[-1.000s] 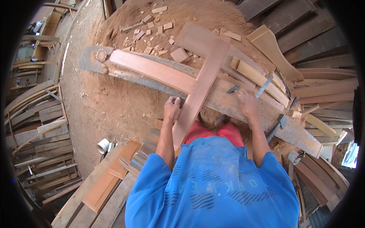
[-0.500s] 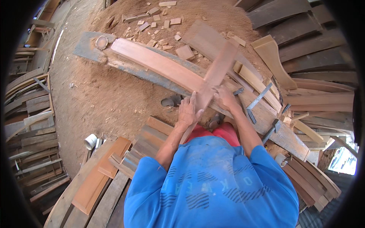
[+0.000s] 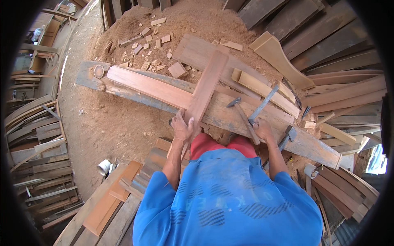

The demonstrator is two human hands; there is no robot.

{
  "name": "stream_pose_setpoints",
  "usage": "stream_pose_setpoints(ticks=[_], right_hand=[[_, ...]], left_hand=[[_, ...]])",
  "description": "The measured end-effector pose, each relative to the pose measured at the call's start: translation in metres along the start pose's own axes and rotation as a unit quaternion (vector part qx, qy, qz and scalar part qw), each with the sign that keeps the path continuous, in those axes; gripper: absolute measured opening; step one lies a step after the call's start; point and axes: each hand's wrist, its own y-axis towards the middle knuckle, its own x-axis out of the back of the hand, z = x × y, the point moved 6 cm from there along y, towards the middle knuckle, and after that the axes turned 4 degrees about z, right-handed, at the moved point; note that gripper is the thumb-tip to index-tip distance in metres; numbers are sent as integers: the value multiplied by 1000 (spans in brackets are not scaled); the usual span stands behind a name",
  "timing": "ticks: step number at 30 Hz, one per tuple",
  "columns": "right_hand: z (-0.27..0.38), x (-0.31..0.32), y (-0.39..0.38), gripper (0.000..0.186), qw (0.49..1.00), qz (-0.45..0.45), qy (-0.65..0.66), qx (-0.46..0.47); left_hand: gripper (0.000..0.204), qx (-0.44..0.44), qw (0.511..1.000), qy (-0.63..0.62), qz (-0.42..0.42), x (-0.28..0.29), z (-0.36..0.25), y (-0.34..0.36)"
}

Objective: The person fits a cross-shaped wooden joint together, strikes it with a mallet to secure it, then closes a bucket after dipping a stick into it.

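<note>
Reddish wood lies in front of the person: one long board (image 3: 209,84) rests slantwise across a worn grey plank (image 3: 227,115), its near end pointing toward the body. Another reddish board (image 3: 147,85) lies lengthwise on the plank and meets its left edge. The left hand (image 3: 182,127) touches the near part of the crossing board, its thumb apart from the other fingers; whether they clamp the wood, I cannot tell. The right hand (image 3: 263,130) is at the near end of a metal square (image 3: 264,101), with fingers bent there; how firmly they are closed, I cannot tell. Just beside this hand is a hammer (image 3: 243,117), its head pointing away from the body. Beyond the plank, small wooden blocks (image 3: 166,39) are scattered on sawdust (image 3: 197,18).
</note>
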Motion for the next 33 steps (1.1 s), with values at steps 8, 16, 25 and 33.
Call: stream_pose_setpoints(ticks=[8,16,25,33], right_hand=[[-23,-7,28,32,994,42,-32,94],[15,11,35,27,993,62,-57,82],[-37,-11,7,38,954,36,-285,-89],[-45,-37,6,56,947,94,-284,-116]], left_hand=[[43,32,999,4,22,1,-8,13],[48,285,954,-84,-36,8,10,16],[47,273,958,-64,65,10,21,34],[65,12,993,100,-64,16,-25,15]])
